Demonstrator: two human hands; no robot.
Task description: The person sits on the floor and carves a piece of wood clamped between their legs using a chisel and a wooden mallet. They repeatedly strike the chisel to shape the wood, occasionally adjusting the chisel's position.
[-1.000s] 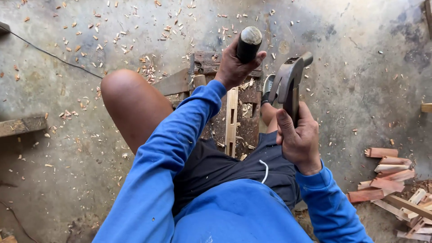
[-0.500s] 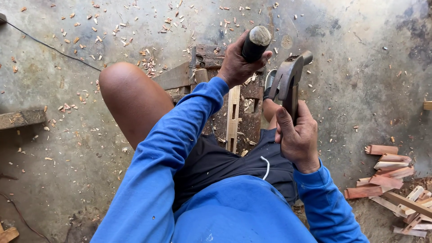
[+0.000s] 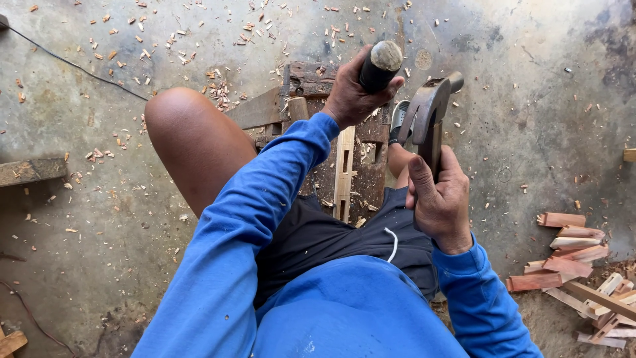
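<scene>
Item: pale wooden strip (image 3: 344, 169) with slots cut through it, lying lengthwise on the dark wooden block (image 3: 311, 79) between my knees. My left hand (image 3: 354, 93) is closed around a dark chisel handle (image 3: 379, 65), held upright over the strip's far end. My right hand (image 3: 440, 199) grips a claw hammer (image 3: 427, 109), head raised beside the handle's butt. Step, as I judge it: chopping a slot. Next calls for a square blow on the butt. Reddish offcuts (image 3: 570, 252) lie right, chips (image 3: 218, 89) on the concrete floor (image 3: 79, 219).
</scene>
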